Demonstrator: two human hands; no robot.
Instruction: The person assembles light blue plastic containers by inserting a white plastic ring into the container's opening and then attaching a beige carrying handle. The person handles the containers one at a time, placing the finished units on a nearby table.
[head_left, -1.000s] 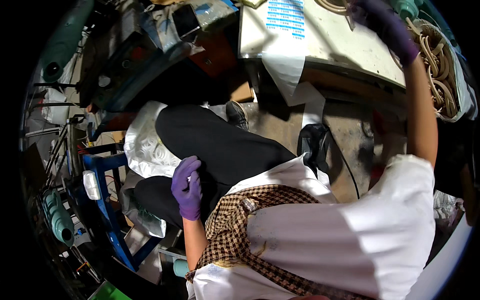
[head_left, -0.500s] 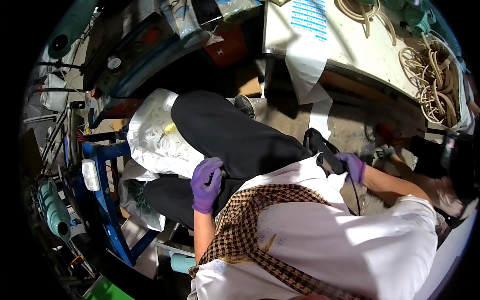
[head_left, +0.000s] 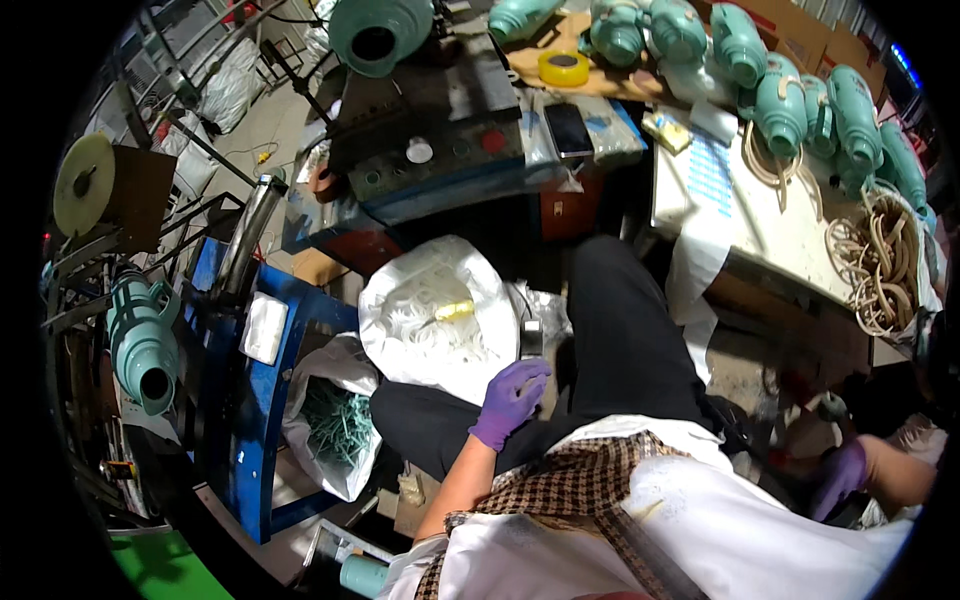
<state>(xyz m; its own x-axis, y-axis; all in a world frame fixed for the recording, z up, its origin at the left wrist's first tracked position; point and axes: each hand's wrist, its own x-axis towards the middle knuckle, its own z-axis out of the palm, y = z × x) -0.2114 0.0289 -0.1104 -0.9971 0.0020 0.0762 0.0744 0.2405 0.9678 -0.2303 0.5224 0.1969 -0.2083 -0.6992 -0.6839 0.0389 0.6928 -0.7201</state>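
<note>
My left hand point(head_left: 512, 400), in a purple glove, rests over my black trouser leg with its fingers loosely bent and nothing visible in them. Just beyond it stands a white sack point(head_left: 490, 300) of white plastic rings point(head_left: 425, 325), with a crumpled yellow piece point(head_left: 455, 310) lying on top. My right hand point(head_left: 838, 480), also purple-gloved, is low at the far right in shadow beside my hip. Its fingers point downward close to something dark; whether they grip anything is hidden.
Left of my knee, another sack point(head_left: 345, 475) holds green strips beside a blue metal frame point(head_left: 250, 420). Ahead is a machine panel point(head_left: 440, 165) with buttons, and a phone point(head_left: 568, 130). Several green housings point(head_left: 780, 105) and a bag of beige loops point(head_left: 880, 260) stand at the right.
The view has turned, bringing more of the benches and green housings in. My right hand, earlier at a black item by my lap, is now lower and farther right. My left hand stays on my leg.
</note>
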